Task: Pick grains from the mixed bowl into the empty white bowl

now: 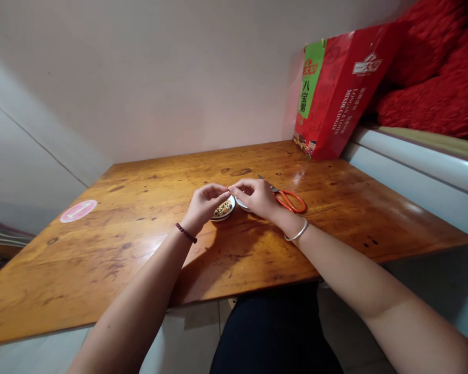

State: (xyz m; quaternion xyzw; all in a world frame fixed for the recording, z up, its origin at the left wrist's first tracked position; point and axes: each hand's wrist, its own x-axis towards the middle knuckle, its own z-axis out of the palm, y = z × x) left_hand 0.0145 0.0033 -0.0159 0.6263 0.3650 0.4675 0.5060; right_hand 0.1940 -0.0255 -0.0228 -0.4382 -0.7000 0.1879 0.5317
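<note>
My left hand (206,204) and my right hand (257,196) meet fingertip to fingertip above the middle of the table. Both are closed in a pinch, and whatever sits between the fingertips is too small to make out. Under my left hand stands a small white bowl (231,210) of mixed beads (222,209), light and dark. A second white dish (241,204) lies beneath my right hand, which hides most of it and its contents. Just right of that hand rest scissors (292,201) with orange handles, their blades pointing to the back left.
The wooden table (140,228) meets a pale wall at the back. A tall red carton (335,93) stands at its back right corner. A round pink sticker (78,211) marked 1 is on the left. Red fluffy cloth (437,98) lies on a ledge at right.
</note>
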